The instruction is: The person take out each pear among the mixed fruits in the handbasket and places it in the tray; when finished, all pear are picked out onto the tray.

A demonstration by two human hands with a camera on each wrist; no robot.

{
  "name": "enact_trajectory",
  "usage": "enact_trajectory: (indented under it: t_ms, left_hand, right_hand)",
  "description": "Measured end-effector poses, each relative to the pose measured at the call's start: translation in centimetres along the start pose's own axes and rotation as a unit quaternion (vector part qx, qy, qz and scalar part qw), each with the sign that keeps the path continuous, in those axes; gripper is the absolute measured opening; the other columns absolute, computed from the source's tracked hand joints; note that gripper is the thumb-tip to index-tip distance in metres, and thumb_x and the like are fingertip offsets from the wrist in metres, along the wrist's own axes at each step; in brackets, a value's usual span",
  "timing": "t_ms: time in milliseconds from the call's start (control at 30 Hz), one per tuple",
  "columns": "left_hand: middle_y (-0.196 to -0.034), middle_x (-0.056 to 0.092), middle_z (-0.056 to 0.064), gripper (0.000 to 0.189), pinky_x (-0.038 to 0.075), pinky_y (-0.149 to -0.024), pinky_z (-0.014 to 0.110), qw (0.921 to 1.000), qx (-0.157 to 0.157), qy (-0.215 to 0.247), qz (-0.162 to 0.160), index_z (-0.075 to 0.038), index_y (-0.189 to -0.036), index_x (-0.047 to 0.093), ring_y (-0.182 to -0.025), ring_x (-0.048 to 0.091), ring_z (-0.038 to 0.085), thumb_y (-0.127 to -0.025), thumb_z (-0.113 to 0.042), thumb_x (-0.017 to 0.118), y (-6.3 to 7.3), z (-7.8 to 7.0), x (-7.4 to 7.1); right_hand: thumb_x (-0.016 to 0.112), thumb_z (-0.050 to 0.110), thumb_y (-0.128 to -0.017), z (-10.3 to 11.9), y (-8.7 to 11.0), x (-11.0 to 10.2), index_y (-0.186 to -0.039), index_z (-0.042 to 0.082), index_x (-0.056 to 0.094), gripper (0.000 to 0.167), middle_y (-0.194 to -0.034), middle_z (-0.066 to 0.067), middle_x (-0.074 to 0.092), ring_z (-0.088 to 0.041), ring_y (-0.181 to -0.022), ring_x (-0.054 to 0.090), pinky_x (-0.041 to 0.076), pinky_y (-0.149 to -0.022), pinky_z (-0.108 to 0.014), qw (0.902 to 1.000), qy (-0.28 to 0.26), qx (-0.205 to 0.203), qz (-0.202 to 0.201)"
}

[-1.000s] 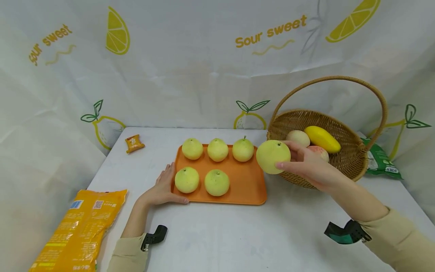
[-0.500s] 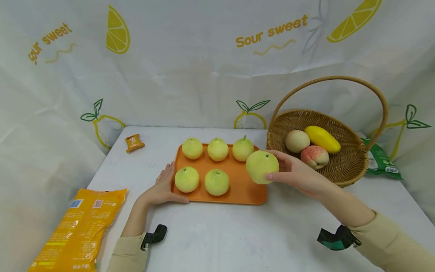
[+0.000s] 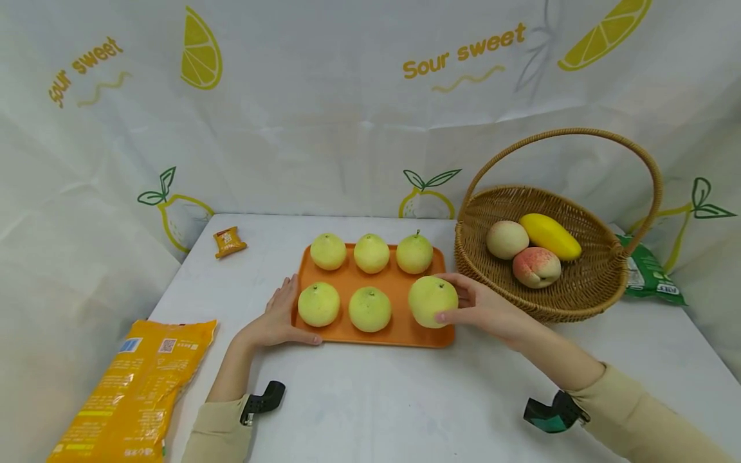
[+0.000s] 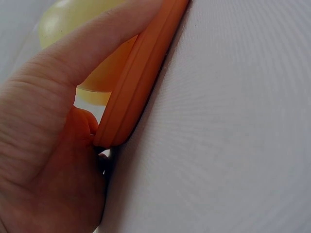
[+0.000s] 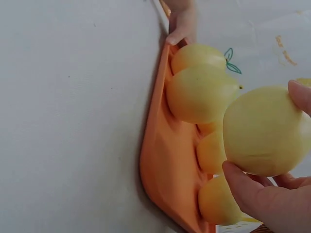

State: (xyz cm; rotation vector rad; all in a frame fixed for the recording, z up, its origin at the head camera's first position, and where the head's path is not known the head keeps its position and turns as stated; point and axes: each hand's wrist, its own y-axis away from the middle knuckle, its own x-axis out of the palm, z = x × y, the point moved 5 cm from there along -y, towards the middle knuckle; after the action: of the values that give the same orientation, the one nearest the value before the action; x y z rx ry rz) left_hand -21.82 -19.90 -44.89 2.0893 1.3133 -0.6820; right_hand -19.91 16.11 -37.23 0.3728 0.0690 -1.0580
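In the head view an orange tray (image 3: pixel 405 334) bears several round, pale yellow-green pears, three along the back and two in front. My right hand (image 3: pixel 489 312) holds another pear (image 3: pixel 432 301) between thumb and fingers over the tray's front right part. The right wrist view shows this pear (image 5: pixel 262 131) raised off the tray floor (image 5: pixel 172 160). With its fingers extended along the tray's left edge, my left hand (image 3: pixel 278 321) rests at the front left corner. Its thumb (image 4: pixel 102 39) lies against the rim in the left wrist view; its other fingertips are hidden there.
Right of the tray stands a wicker basket (image 3: pixel 480 270) with a tall handle, holding a pale round fruit (image 3: pixel 507 240), a peach (image 3: pixel 536 267) and a yellow mango-like fruit (image 3: pixel 550 236). A green packet (image 3: pixel 651 273) lies behind it. An orange bag (image 3: pixel 136 392) and small snack packet (image 3: pixel 229 242) lie left.
My right hand has carried the pear leftward and down from beside the basket to over the tray's front right, uncovering the peach. The left hand has stayed at the tray corner.
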Motion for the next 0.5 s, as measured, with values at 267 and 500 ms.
enact_trajectory:
  t_ms: [267,500]
  left_hand:
    - [-0.161,-0.008,0.02,0.139,-0.007,-0.115,0.053,1.0,0.001,-0.002,0.001,-0.001,-0.154,-0.01,-0.147,-0.012,0.033,-0.066,-0.049,0.087,0.0,0.1,0.0]
    - [-0.161,-0.008,0.02,0.139,-0.007,-0.115,0.053,1.0,-0.001,0.001,0.003,-0.002,-0.154,-0.01,-0.147,-0.012,0.033,-0.066,-0.049,0.087,0.0,0.1,0.0]
  right_hand:
    - [0.079,0.022,-0.082,-1.9,-1.1,1.0,-0.145,0.009,0.039,0.075,-0.136,-0.016,0.049,-0.03,-0.123,0.05,0.043,-0.099,-0.04,0.9998,-0.011,0.018,-0.003]
    - [0.078,0.021,-0.084,-3.1,-1.7,1.4,-0.147,0.005,0.034,0.079,-0.14,-0.019,0.047,-0.031,-0.126,0.047,0.041,-0.101,-0.04,0.9995,-0.024,0.02,-0.009]
